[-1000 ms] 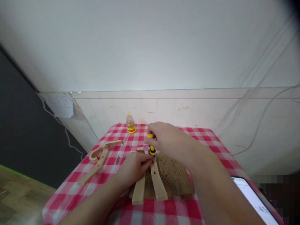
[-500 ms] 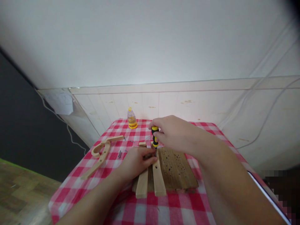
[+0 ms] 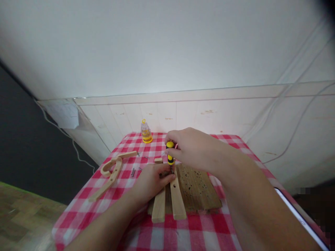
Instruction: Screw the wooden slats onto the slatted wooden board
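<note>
My right hand [image 3: 192, 148] is closed round a yellow-and-black screwdriver [image 3: 170, 158], which stands nearly upright with its tip down. Below it, thumb and forefinger of my left hand [image 3: 149, 179] pinch about a small screw [image 3: 172, 170] at the screwdriver's tip, so the screw is partly hidden. The screw stands at the upper part of a curved pale wooden piece [image 3: 178, 202] with a hole in it. Left of that lies a second wooden piece [image 3: 158, 207], partly covered by my left hand. Both rest on a brown wooden board [image 3: 200, 190] pitted with small holes.
Joined curved wooden pieces [image 3: 112, 177] lie at the left of the checked tablecloth [image 3: 136, 230]. Several loose screws [image 3: 133, 172] are beside my left hand. A clear bit case with a yellow base [image 3: 147, 136] stands near the wall. A phone-like device [image 3: 300, 218] lies at the right edge.
The screwdriver's handle has tilted slightly toward me and left, with my right hand turning on it. My left hand keeps its place; the view has shifted a little.
</note>
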The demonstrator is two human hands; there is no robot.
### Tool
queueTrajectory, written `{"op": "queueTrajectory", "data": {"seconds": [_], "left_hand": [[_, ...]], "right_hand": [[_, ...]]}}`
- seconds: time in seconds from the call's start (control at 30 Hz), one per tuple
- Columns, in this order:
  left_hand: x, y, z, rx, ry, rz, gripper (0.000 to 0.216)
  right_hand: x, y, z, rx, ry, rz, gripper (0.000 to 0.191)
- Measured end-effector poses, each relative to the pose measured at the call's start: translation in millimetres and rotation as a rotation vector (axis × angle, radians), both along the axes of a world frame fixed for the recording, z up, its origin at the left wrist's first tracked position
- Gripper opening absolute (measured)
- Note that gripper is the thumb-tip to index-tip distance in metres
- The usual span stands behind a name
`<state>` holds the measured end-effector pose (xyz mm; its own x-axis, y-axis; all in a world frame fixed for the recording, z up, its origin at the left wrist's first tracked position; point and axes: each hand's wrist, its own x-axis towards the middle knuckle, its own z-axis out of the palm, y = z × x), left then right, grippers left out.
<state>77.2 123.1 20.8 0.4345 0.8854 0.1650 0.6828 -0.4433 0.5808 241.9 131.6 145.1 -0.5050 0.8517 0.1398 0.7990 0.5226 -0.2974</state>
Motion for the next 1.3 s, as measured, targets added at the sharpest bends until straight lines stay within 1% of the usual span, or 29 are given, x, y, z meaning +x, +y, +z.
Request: {"op": "queueTrajectory", "data": {"seconds": [0.13,0.23,0.33,0.4,0.5,0.57,0.63,0.7,0.83,0.93,1.07,1.3], "left_hand": [[0,0,0.8,-0.009,0.007,-0.003,0.012],[0,-1,1.6,-0.007,0.006,0.002,0.010],[0,-1,1.6,-0.014,-0.006,-0.005,0.009],[0,-1,1.5,-0.015,-0.012,-0.018,0.009],[-1,0,1.5,0.002,-0.011,-0.036,0.011],[-1,0,2.0,0.005,-0.002,-0.045,0.011],[-1,0,3.0,0.003,0.007,-0.049,0.011],[-1,-1,4.3,0.001,0.005,-0.051,0.011],[-1,-1,4.9,-0.025,-0.022,-0.044,0.013],[0,0,2.2,-0.037,-0.056,-0.039,0.016],[1,1,-2.1,-0.034,-0.101,-0.003,0.019],[2,0,-0.8,-0.025,-0.096,-0.028,0.018]], "right_hand": [[3,2,-4.3,-0.033,0.075,0.105,0.016],[6,2,-5.2,-0.041,0.111,0.137,0.015],[6,0,-2.4,-0.051,0.084,0.129,0.018],[5,1,-1.1,-0.051,0.068,0.096,0.019],[3,4,-2.8,-0.020,0.111,0.057,0.017],[1,6,-5.7,0.008,0.133,0.093,0.017],[1,8,-8.5,0.028,0.129,0.161,0.019],[1,9,-10.4,0.025,0.122,0.191,0.021],[6,10,-10.7,0.004,0.158,0.153,0.029],[9,11,-8.7,-0.014,0.116,0.109,0.033],[10,12,-5.4,-0.025,0.062,0.042,0.030],[14,10,-2.7,-0.043,0.089,0.037,0.024]]}}
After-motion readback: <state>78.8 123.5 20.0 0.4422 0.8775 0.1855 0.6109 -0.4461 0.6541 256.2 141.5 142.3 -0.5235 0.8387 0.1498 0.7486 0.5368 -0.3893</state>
